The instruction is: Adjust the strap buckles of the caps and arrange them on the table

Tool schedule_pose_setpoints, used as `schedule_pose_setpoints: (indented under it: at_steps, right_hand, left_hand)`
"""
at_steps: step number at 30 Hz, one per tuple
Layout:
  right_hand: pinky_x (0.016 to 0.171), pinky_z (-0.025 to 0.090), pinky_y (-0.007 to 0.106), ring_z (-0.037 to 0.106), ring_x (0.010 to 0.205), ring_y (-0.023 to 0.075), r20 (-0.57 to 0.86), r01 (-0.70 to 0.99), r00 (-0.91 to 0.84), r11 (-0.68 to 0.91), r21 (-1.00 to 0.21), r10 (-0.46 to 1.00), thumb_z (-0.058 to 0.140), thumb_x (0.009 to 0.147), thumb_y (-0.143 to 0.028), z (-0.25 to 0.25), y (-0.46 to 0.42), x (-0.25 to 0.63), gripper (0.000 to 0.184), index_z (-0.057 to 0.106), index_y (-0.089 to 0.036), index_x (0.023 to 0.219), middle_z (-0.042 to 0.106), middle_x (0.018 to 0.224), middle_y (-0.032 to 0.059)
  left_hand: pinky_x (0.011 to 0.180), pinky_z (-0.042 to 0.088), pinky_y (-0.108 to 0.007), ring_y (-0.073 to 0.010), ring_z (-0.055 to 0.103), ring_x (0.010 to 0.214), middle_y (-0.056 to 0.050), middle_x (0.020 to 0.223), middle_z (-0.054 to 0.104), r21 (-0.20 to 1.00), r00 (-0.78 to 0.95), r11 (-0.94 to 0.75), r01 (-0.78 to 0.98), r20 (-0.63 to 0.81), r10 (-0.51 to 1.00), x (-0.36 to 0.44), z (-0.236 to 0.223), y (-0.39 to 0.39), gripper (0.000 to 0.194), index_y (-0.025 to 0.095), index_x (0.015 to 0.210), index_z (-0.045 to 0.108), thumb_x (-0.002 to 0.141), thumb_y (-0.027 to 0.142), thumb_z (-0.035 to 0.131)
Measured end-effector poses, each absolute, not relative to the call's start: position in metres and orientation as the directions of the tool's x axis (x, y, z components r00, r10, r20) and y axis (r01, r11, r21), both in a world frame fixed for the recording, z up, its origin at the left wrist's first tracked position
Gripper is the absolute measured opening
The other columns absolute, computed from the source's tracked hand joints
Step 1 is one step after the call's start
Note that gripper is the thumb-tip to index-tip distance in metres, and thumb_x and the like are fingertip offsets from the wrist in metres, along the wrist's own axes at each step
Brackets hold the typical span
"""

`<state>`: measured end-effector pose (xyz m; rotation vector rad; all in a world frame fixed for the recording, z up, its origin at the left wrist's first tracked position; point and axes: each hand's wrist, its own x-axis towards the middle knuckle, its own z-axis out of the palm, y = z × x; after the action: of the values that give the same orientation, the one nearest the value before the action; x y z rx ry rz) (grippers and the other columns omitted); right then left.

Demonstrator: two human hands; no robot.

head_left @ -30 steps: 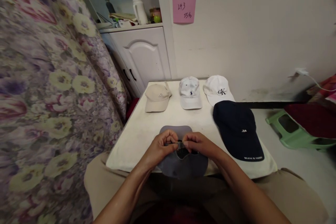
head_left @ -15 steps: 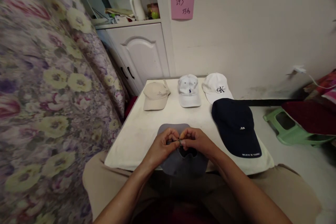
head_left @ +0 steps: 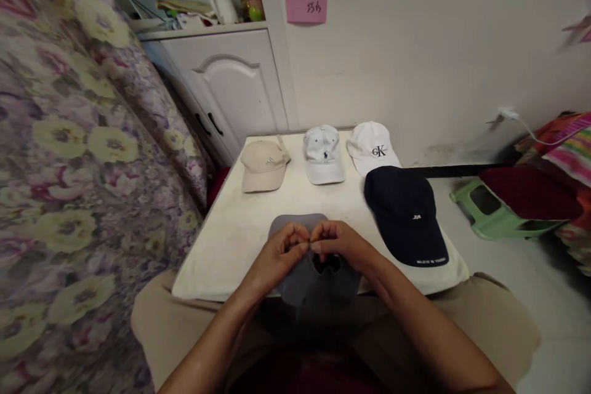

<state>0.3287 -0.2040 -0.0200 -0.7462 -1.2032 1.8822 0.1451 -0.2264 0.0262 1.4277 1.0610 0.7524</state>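
A grey baseball cap [head_left: 295, 286] lies at the table's near edge, its back opening toward me and its brim pointing away. My left hand [head_left: 281, 252] pinches the cap's back strap between thumb and forefinger. Opposite it, my right hand [head_left: 339, 245] pinches the strap too, the fingertips of both hands almost meeting. The strap and its fastening are mostly hidden by my fingers. To the right rests a navy cap [head_left: 401, 212] with small white lettering on its brim.
Along the table's [head_left: 217, 246] far side sit a beige cap [head_left: 263, 166], a pale blue cap [head_left: 323, 154] and a white cap [head_left: 373, 148]. A floral curtain [head_left: 92, 197] hangs at the left. On the right floor stands a green stool [head_left: 484, 215].
The view has swung to the right and slightly down. My fingertips have come closer together at the strap, which showed between them earlier. The other caps stay put.
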Motion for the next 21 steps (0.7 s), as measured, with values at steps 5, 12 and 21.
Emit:
schedule_pose_setpoints:
  at_steps: [5, 12, 21]
  right_hand:
    - [0.052, 0.04, 0.021, 0.053, 0.049, 0.0079, -0.081, -0.365, -0.538, -0.319, -0.874, 0.839, 0.082, 0.066, -0.03, -0.018, -0.203, 0.333, 0.025, 0.064, -0.016, 0.076, 0.061, 0.059, -0.0049]
    - [0.053, 0.041, 0.021, 0.054, 0.05, 0.0085, -0.089, -0.376, -0.529, -0.327, -0.867, 0.844, 0.082, 0.069, -0.03, -0.02, -0.203, 0.335, 0.026, 0.064, -0.016, 0.079, 0.062, 0.06, -0.0038]
    - [0.056, 0.043, 0.02, 0.057, 0.055, 0.0083, -0.054, -0.367, -0.565, -0.309, -0.877, 0.823, 0.078, 0.075, -0.031, -0.024, -0.202, 0.337, 0.023, 0.068, -0.016, 0.089, 0.065, 0.064, -0.0029]
  left_hand:
    - [0.066, 0.037, -0.025, -0.0169, 0.053, 0.077, 0.0, 0.082, 0.061, 0.954, 0.309, -0.016, 0.3, -0.081, 0.948, 0.138, 0.035, -0.224, 0.025, 0.018, 0.093, 0.066, 0.091, 0.04, 0.054]
    - [0.057, 0.034, -0.024, -0.0142, 0.05, 0.063, 0.001, 0.075, 0.061, 0.962, 0.334, 0.089, 0.257, -0.175, 0.926, 0.129, 0.027, -0.222, 0.027, 0.019, 0.095, 0.068, 0.087, 0.043, 0.058]
    - [0.051, 0.029, -0.022, -0.0093, 0.042, 0.054, 0.004, 0.065, 0.056, 0.965, 0.363, 0.208, 0.159, -0.253, 0.897, 0.143, 0.027, -0.224, 0.021, 0.017, 0.075, 0.063, 0.077, 0.036, 0.072]
